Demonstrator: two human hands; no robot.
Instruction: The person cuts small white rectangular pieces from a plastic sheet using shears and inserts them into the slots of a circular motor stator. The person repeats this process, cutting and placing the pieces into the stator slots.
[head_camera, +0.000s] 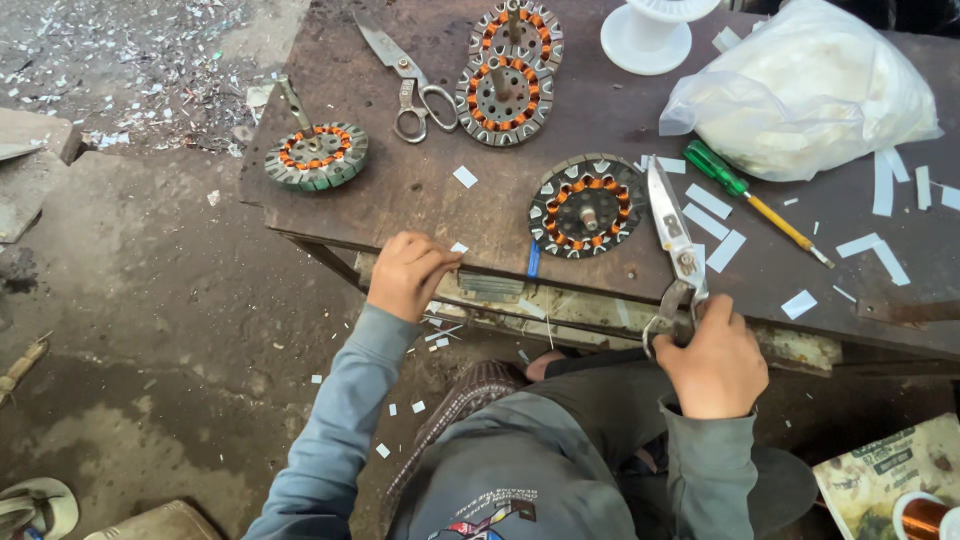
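Across our rusty workbench (420, 190) stators lie spread for reach; our right hand (712, 362) grips scissors (672, 235) beside one stator (587, 205), while our left hand (410, 272) pinches a paper slip (459, 248) at the edge.

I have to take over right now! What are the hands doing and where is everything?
Left hand: at the table edge, pinching a small white paper slip.
Right hand: grip shut on the scissors, blades lying on the table beside the dark stator.
Three more stators: one at left, two at the back.
Cut white strips lie by the green screwdriver.
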